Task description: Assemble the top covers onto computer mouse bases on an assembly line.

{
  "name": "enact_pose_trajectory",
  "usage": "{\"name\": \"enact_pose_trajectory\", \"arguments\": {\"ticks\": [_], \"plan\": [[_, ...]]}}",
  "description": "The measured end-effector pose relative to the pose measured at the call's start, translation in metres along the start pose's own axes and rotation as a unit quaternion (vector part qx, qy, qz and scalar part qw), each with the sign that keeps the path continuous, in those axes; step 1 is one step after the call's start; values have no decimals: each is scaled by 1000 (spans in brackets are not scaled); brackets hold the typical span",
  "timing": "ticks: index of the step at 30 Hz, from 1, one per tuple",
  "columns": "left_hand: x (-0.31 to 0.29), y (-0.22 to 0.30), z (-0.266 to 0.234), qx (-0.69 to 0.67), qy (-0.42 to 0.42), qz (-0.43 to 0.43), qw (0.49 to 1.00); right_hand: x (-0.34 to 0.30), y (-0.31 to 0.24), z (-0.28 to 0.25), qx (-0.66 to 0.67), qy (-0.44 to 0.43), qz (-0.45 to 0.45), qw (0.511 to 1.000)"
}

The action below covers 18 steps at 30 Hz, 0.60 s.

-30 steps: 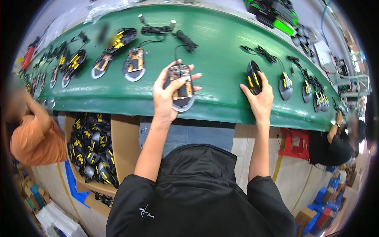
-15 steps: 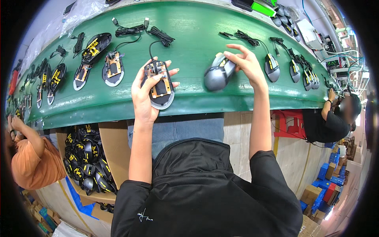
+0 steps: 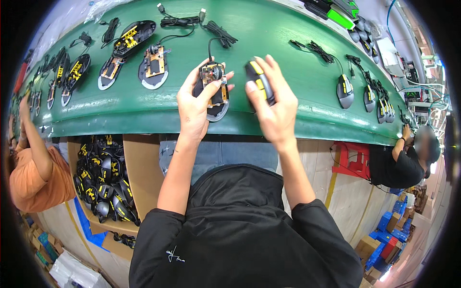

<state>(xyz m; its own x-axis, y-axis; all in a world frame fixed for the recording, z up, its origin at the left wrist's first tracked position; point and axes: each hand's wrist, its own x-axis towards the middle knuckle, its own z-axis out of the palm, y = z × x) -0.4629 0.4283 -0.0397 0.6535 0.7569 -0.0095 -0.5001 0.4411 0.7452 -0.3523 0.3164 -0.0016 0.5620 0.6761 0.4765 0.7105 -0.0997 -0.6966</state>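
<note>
In my left hand (image 3: pixel 196 106) is a mouse base (image 3: pixel 218 109), its circuit board and scroll wheel exposed, with the thumb pressed on top and fingers round the far side. A cable (image 3: pixel 210 48) runs from its front to a tied bundle on the green table. Just to the right, my right hand (image 3: pixel 277 103) grips a dark mouse top shell (image 3: pixel 253 77) with yellow side pieces, tilted on edge. A gap separates the shell from the base. Another open mouse base (image 3: pixel 153 69) lies to the left of my left hand.
The green table (image 3: pixel 269 33) carries several opened mice (image 3: pixel 77 74) at left and several closed mice (image 3: pixel 345 91) at right. A cardboard box (image 3: pixel 144 168) of shells stands below the table's left front edge. One person (image 3: pixel 41 168) works at left, another (image 3: pixel 396 165) at right.
The shell in my right hand has come closer to the base and turned on edge. My view has shifted, so the table's things appear farther right.
</note>
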Motion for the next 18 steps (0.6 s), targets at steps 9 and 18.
{"name": "enact_pose_trajectory", "arguments": {"ticks": [9,18], "plan": [[-4,4,-10,-124,-8,-3,992,-20,-20,81,-46,-2,-91,995],[-4,5,-12,-107,-47,24,993,-5,-25,68,-45,-100,-59,992]]}}
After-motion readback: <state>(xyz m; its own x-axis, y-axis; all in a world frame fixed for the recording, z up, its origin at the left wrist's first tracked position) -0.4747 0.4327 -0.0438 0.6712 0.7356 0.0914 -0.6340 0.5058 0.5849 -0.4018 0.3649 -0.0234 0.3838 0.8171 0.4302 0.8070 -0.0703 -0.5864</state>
